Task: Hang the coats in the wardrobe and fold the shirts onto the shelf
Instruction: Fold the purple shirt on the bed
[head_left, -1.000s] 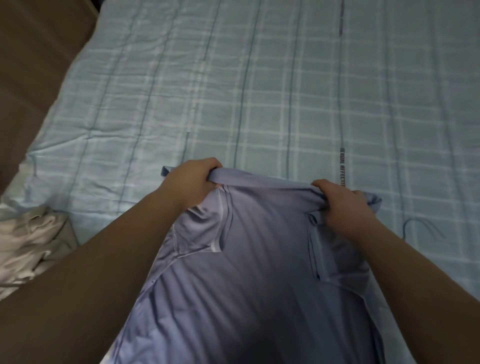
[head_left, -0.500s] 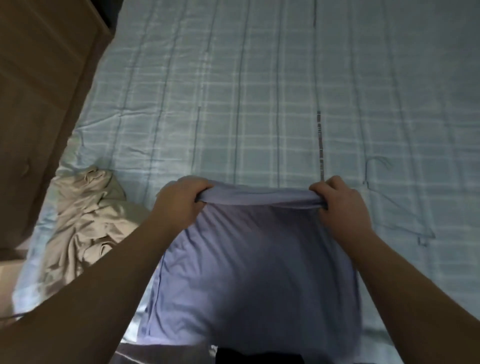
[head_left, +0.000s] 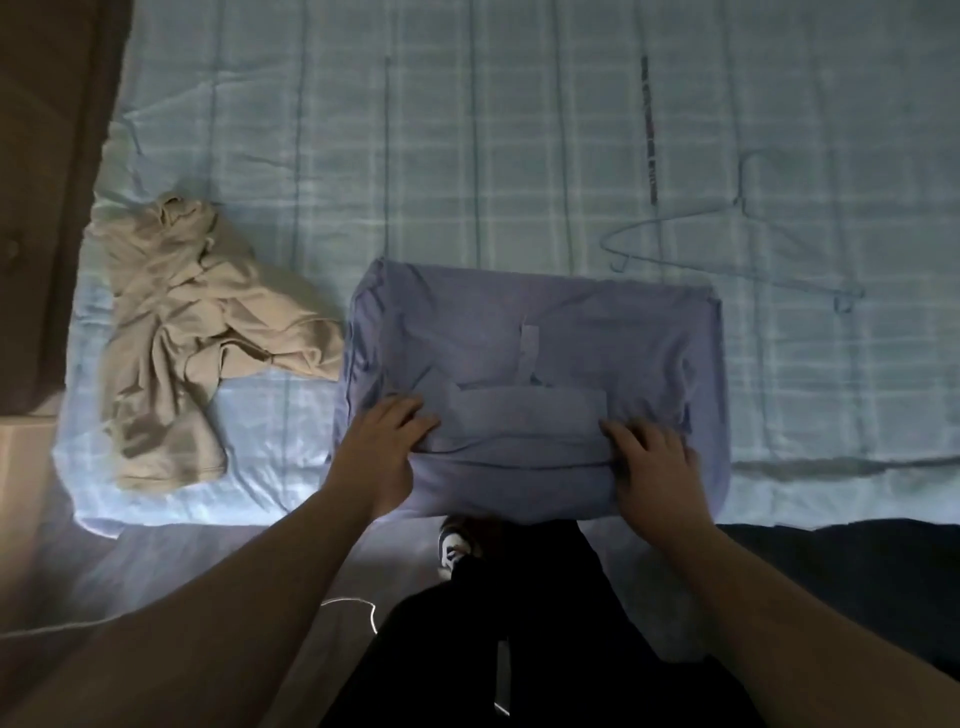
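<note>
From the head camera, the blue shirt (head_left: 535, 374) now lies folded into a rough rectangle on the bed (head_left: 467, 156), at its near edge; half a second ago it was held up by its top edge, hanging toward the person. The collar and button strip face up near the middle of the bundle. The left hand (head_left: 384, 457) rests on the shirt's near left part, fingers fairly straight and spread, pressing the cloth rather than pinching it as before. The right hand (head_left: 654, 467) lies on the near right part in the same way, its grip let go, fingers laid flat on the fabric. To the left of the shirt, just beside its left edge, a beige garment (head_left: 192, 338) lies crumpled on the bed. Beyond the shirt's right corner a wire hanger (head_left: 737, 244) lies flat on the checked cover. A wooden cupboard (head_left: 47, 182) stands along the left side.
</note>
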